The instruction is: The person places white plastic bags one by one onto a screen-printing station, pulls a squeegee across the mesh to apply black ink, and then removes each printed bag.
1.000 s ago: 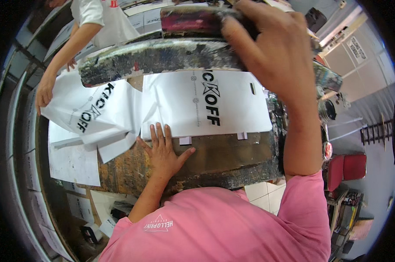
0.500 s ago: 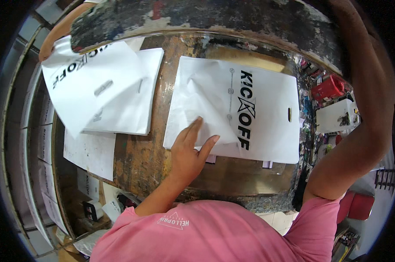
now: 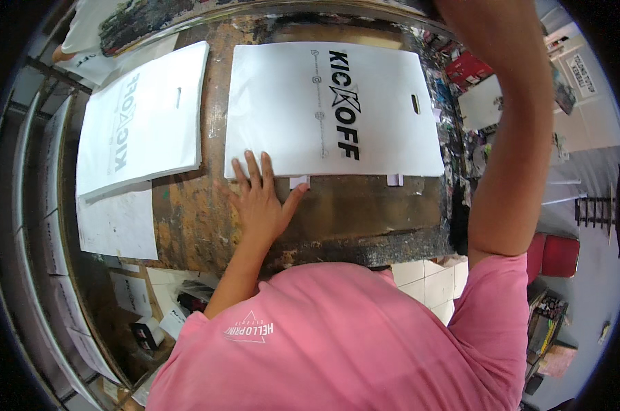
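Paint-crusted wooden work table (image 3: pixel 187 226), second stack of white bags (image 3: pixel 142 127) at left. Left hand (image 3: pixel 258 198) flat, fingers spread, fingertips pinning the near left corner of the white printed bag (image 3: pixel 330 109); long axis of bag running left to right, straight ahead of that hand. Right arm (image 3: pixel 512 137) raised out of frame at top, hand unseen, grip impossible to tell; left hand clearly nearer.

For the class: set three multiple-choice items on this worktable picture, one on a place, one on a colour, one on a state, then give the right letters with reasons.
1. Where does the left hand rest?
A. on the printed white bag's near left corner
B. on the stack of bags
C. on the floor tiles

2. What colour is the shirt?
A. green
B. pink
C. black

3. How does the printed white bag lie?
A. rolled up
B. crumpled
C. flat on the paint-stained table

Answers: 1 A, fingers overlap that corner; 2 B, plainly pink; 3 C, it is spread out smooth.
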